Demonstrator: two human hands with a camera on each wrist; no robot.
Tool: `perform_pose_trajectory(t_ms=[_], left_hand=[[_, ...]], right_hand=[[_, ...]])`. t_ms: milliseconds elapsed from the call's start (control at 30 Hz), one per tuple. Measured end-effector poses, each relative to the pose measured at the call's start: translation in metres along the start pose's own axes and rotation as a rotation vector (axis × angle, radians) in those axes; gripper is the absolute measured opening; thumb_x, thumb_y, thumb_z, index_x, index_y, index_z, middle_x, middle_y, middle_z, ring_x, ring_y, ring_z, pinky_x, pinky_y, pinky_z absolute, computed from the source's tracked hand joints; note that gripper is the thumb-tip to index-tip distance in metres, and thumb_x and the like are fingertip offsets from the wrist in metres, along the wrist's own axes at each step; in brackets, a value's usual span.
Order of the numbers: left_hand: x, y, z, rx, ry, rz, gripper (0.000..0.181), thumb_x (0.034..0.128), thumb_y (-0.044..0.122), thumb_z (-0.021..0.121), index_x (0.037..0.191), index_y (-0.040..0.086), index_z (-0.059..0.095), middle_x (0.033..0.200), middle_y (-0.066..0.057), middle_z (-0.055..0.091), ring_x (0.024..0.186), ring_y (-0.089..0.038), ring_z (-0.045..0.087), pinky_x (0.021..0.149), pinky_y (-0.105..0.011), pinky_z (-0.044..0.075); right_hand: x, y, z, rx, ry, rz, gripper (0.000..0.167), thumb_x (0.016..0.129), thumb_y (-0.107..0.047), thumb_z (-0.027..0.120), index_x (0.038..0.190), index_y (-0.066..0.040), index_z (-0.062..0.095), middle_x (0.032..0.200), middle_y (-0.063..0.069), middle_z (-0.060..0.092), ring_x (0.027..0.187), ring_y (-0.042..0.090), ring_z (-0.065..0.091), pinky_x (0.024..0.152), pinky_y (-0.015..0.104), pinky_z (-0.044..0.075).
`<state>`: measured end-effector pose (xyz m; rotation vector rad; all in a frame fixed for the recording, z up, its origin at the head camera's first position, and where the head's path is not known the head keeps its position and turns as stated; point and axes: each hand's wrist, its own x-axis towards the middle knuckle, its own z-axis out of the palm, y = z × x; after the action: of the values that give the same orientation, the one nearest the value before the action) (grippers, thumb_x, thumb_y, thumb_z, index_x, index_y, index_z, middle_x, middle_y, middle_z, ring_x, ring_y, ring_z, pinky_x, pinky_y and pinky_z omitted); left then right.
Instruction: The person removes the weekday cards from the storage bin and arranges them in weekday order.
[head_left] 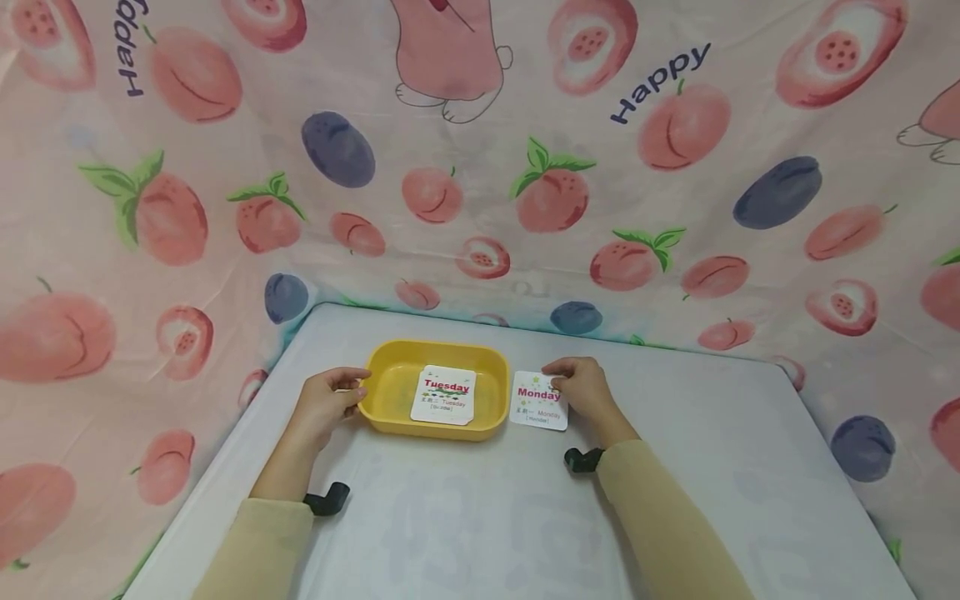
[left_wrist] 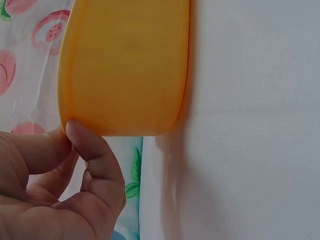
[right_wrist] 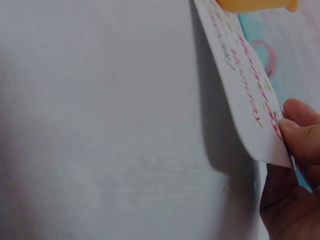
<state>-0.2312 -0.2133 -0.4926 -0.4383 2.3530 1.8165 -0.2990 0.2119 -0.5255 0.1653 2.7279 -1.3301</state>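
A yellow tray (head_left: 386, 429) with rounded corners lies on the white table. Inside it, toward the right, a "Tuesday" card (head_left: 442, 396) lies face up, with other cards seemingly beneath it. My left hand (head_left: 322, 408) pinches the tray's left end; the left wrist view shows thumb and finger at the rim of the yellow wall (left_wrist: 125, 75). Just right of the tray, my right hand (head_left: 588, 392) holds a "Monday" card (head_left: 536, 404) by its right edge. In the right wrist view that card (right_wrist: 242, 90) is tilted above the table, casting a shadow.
The white table (head_left: 450, 517) reaches back to a hanging cloth (head_left: 465, 150) printed with peaches and plums, which also covers the left and right sides. A black wrist mount (head_left: 328, 498) sits on the left wrist and another mount (head_left: 582, 460) on the right.
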Motion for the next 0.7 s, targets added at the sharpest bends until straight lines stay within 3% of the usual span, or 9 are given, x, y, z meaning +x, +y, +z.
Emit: perform_pose_trajectory(t_ms=[400,533,700], left_hand=[[0.0011,-0.0018,0.0,-0.01,-0.008,0.016,0.036,0.1034,0.002,0.067,0.14,0.001,0.068,0.109,-0.008,0.056,0.086,-0.019,0.057,0.075,-0.027,0.06],[0.0004,-0.0017,0.0001,-0.005,-0.009,0.018,0.037,0.1034,0.002,0.067,0.14,0.001,0.068,0.11,-0.009,0.056,0.086,-0.019,0.057,0.075,-0.027,0.06],[0.0002,-0.0016,-0.0003,-0.003,-0.006,0.01,0.037,0.1033,0.002,0.067,0.14,0.001,0.068,0.111,-0.009,0.056,0.087,-0.019,0.057,0.076,-0.026,0.061]], right_hand=[[-0.0012,0.0033,0.0022,0.032,0.078,0.0,0.024,0.098,0.001,0.069,0.117,-0.01,0.08,0.131,0.015,0.073,0.129,0.034,0.062,0.109,0.051,0.052],[-0.0017,0.001,0.0029,0.003,0.083,0.006,0.023,0.098,0.001,0.069,0.115,-0.01,0.08,0.128,0.015,0.074,0.125,0.033,0.064,0.105,0.049,0.055],[-0.0001,-0.0006,0.0054,-0.026,0.079,0.02,0.022,0.099,-0.001,0.069,0.114,-0.011,0.081,0.129,0.014,0.075,0.127,0.033,0.064,0.108,0.051,0.053]])
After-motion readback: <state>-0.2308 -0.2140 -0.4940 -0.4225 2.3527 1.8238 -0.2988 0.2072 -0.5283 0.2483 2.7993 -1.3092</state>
